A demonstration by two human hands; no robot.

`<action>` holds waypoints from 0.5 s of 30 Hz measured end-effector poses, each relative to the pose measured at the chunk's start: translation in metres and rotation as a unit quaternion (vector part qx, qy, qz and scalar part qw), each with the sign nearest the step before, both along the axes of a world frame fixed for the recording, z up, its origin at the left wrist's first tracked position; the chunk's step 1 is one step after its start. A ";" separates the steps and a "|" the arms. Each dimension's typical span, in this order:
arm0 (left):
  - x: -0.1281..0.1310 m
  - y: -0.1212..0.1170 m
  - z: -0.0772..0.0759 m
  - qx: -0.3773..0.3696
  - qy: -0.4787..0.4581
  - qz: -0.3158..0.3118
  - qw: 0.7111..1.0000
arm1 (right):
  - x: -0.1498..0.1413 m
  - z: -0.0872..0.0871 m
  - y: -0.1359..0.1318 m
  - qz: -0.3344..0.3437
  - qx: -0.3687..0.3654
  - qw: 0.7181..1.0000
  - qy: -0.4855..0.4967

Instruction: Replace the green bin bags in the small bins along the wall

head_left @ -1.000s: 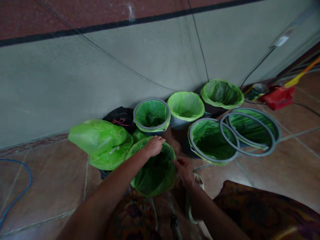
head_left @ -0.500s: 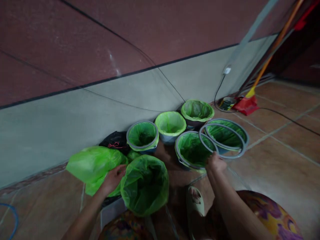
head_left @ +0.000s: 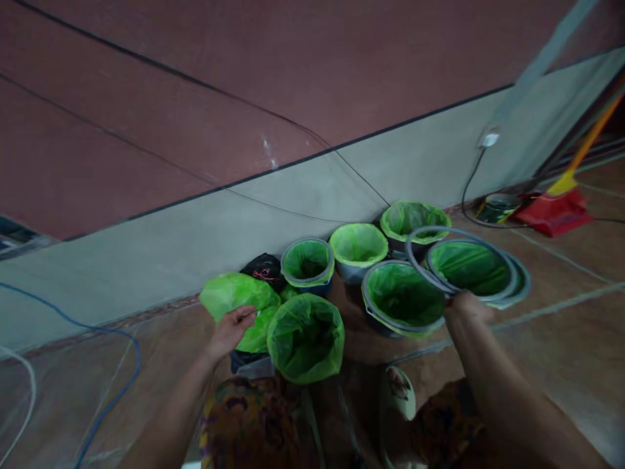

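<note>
My right hand (head_left: 467,306) grips a loose grey ring (head_left: 424,273) and holds it tilted above the rightmost bin (head_left: 471,268), which has a green liner and its own grey ring. My left hand (head_left: 233,329) rests with fingers curled against a crumpled green bag (head_left: 234,296) beside the nearest lined bin (head_left: 305,337). Several more small bins with green liners stand in a cluster between the hands, among them one with a grey ring (head_left: 403,299) just left of my right hand.
A black bag (head_left: 262,268) lies against the grey wall behind the bins. A red dustpan with a yellow broom (head_left: 554,208) and a cable sit at the far right. A blue hose (head_left: 117,365) curves over the tiled floor on the left. A sandalled foot (head_left: 396,391) is below the bins.
My right hand left the near bin's rim, reached right, took the loose grey ring and lifted it. My left hand moved from the near bin's rim to the crumpled bag. The view swung upward.
</note>
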State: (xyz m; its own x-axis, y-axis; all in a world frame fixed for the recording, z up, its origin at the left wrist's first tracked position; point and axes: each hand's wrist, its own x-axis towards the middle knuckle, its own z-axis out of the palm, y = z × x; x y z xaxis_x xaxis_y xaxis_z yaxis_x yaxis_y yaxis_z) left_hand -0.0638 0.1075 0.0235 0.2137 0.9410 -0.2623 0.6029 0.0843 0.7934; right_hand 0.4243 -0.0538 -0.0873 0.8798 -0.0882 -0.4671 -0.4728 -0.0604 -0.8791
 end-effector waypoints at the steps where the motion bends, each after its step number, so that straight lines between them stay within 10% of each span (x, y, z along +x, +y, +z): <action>1: 0.010 -0.004 0.002 0.010 -0.017 0.008 1.000 | -0.022 0.007 0.004 -0.005 0.022 1.000 0.017; 8: 0.056 -0.046 -0.007 -0.122 -0.233 0.160 0.951 | -0.189 0.010 -0.006 0.396 0.124 0.908 0.060; 15: 0.049 -0.058 -0.059 -0.127 -0.183 0.163 0.961 | -0.210 -0.026 0.003 0.581 -0.150 0.800 0.011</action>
